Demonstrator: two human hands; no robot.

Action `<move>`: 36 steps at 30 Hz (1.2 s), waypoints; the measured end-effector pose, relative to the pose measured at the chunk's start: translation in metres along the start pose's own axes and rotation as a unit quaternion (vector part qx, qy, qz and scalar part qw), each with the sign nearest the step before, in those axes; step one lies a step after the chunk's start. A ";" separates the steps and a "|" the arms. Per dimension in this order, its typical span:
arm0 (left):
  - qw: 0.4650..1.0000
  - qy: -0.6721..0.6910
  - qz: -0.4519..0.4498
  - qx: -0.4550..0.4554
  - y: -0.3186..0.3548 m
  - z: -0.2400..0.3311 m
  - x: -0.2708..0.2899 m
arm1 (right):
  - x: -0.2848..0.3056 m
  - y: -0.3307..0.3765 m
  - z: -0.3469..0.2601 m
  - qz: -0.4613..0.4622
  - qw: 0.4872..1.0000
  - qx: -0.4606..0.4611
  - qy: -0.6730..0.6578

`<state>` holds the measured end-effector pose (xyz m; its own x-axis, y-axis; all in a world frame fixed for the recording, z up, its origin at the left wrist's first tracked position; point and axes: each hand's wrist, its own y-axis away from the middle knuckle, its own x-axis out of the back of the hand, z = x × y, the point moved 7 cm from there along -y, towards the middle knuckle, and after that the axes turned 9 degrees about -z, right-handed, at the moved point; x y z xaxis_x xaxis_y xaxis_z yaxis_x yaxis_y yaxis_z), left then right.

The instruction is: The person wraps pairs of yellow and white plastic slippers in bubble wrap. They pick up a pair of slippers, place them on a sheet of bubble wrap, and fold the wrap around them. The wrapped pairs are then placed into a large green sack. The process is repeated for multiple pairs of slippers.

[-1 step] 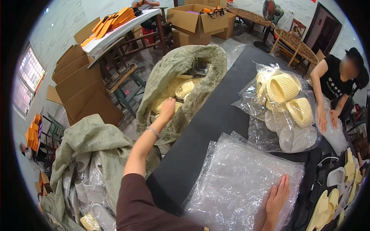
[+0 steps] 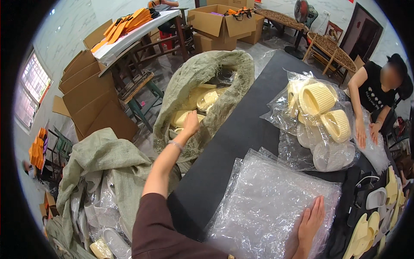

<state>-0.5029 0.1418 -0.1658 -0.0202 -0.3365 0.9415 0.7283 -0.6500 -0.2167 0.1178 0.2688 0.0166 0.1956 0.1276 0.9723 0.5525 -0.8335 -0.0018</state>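
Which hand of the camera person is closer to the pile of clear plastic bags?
Right. The right hand rests on the pile of clear plastic bags; the left hand is farther, at the open green sack.

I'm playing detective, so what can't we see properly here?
All in the head view:
Left hand: its own back hides whether it grips anything.
Far sack: its walls and the top slippers hide what lies deeper.
Flat bags: the right hand covers part of them.
Far person: the top edge cuts off the head.
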 end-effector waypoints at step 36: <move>0.939 0.244 0.227 0.089 -0.046 -0.008 0.185 | 0.003 -0.001 -0.001 -0.018 1.000 -0.018 -0.011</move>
<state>-0.5456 0.1042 0.0169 0.0401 -0.8509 0.5238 0.8402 -0.2550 -0.4786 0.1171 0.2692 0.0201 0.1942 0.1696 0.9662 0.5306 -0.8466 0.0419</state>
